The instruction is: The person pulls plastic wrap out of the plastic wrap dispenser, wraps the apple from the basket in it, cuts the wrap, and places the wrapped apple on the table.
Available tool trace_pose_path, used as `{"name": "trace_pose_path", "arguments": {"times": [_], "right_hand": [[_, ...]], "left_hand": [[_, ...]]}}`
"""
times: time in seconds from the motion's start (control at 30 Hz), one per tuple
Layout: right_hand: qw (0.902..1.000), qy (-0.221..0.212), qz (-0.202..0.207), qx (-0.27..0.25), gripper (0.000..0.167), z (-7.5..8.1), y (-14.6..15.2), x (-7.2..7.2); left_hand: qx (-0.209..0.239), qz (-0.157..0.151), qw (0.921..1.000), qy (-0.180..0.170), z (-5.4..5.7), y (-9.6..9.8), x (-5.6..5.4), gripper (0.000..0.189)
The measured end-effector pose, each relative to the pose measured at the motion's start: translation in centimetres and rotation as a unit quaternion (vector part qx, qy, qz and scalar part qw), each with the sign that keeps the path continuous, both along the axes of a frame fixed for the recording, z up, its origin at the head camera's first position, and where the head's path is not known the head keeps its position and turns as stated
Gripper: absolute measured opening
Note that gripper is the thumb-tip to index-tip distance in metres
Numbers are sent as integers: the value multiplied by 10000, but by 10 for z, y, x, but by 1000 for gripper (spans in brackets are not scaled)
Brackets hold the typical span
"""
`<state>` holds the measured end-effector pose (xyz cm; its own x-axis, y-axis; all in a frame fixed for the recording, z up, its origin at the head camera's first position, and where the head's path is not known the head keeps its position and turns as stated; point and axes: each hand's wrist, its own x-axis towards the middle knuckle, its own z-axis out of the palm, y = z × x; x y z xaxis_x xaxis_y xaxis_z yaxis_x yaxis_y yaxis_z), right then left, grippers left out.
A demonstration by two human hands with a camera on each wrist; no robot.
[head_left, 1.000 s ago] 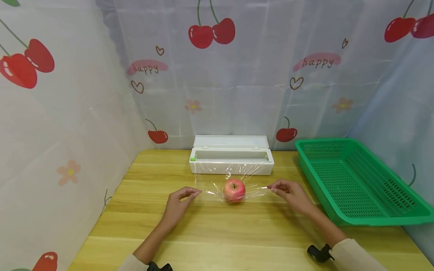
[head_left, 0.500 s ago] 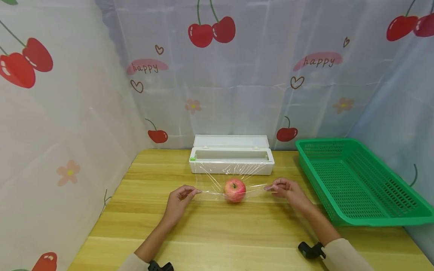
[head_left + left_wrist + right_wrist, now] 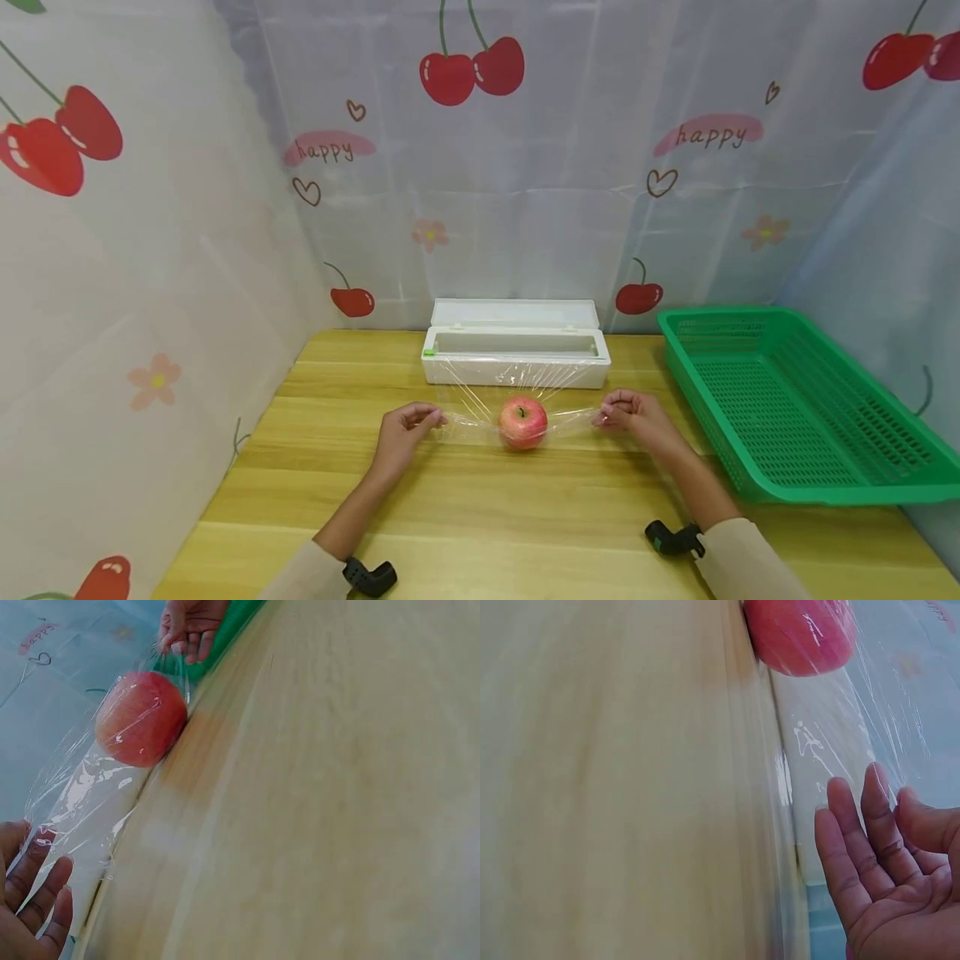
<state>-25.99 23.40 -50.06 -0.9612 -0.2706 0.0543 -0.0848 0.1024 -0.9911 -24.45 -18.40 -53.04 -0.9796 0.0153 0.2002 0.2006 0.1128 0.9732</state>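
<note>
A red apple (image 3: 522, 422) stands on the wooden table with clear cling film (image 3: 90, 787) stretched against it. The film runs back to a white cling film box (image 3: 517, 372) with its lid raised, behind the apple. Left of the apple, my left hand (image 3: 408, 429) pinches one front corner of the film between thumb and index finger. On the other side, my right hand (image 3: 637, 421) pinches the opposite corner the same way. In the right wrist view the other fingers (image 3: 844, 859) of that hand are spread loosely. Creases fan from the box to the apple.
A green plastic basket (image 3: 757, 408) stands at the right of the table (image 3: 480, 533). A curtain with a cherry print (image 3: 525, 192) hangs behind the box and along both sides. A small green piece (image 3: 428, 352) sits at the box's left end.
Both hands have risen slightly, away from the person, still pinching the film. The film's front edge is drawn tighter across the apple. Box and basket stay where they were.
</note>
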Motion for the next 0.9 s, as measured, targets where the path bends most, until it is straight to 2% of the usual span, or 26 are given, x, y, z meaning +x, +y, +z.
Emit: {"name": "trace_pose_path", "arguments": {"times": [0.13,0.3,0.53,0.73,0.9], "right_hand": [[9999,-94,-48,41,24,0,2,-2],[9995,-295,-34,103,25,-1,4,-6],[9993,-375,50,8,26,-8,0,-6],[9995,-279,67,-114,25,-8,0,-8],[9996,-209,182,-108,23,-7,2,-11]], "left_hand": [[14,131,9998,-172,0,6,-6,20],[-58,291,9994,-196,-3,9,-9,16],[-81,314,9994,-139,-11,0,-5,15],[-34,224,9997,-132,-15,-1,-9,20],[77,222,9997,-60,-16,-1,-10,17]]}}
